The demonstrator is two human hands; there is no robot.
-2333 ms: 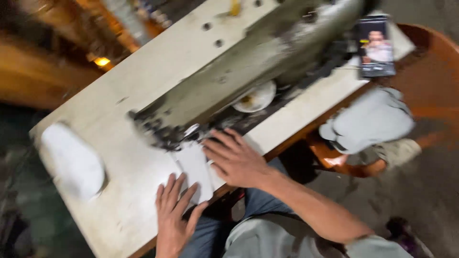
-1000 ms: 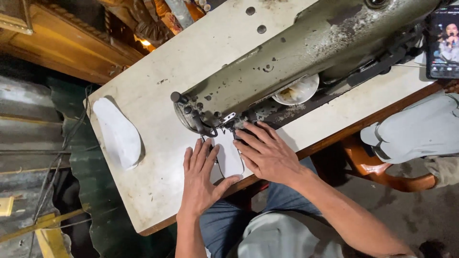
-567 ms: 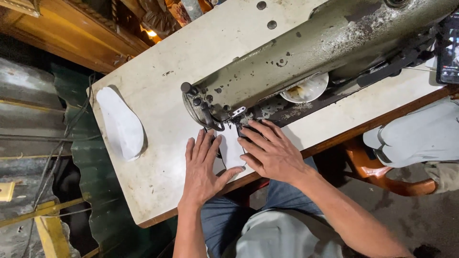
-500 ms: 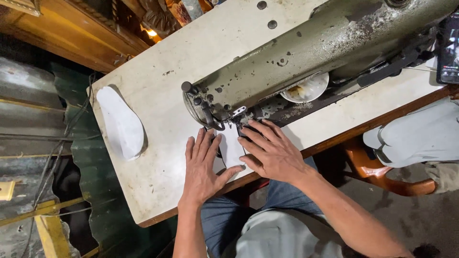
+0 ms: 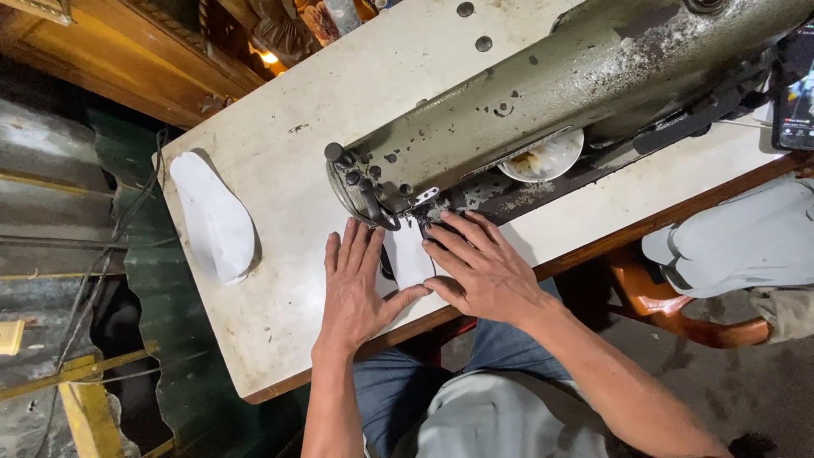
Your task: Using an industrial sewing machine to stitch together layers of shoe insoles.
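An old grey-green sewing machine [image 5: 543, 93] lies across a cream work table [image 5: 280, 178]. A small white piece of material [image 5: 409, 259] rests flat under the machine's needle end. My left hand [image 5: 356, 284] lies flat, fingers spread, on the left part of that piece. My right hand [image 5: 483, 267] presses flat on its right part, fingertips close to the presser foot [image 5: 421, 219]. Both hands hide most of the piece.
A white sole-shaped piece [image 5: 214, 216] lies at the table's left end. A small white dish [image 5: 543, 157] sits under the machine arm. A phone [image 5: 795, 110] stands at the right edge. Pale fabric [image 5: 738, 246] rests on an orange stool to the right. Dark gap left of the table.
The view has steadied and shifted slightly. Both hands have stayed flat on the white piece, with my right fingers edging a little closer to the presser foot.
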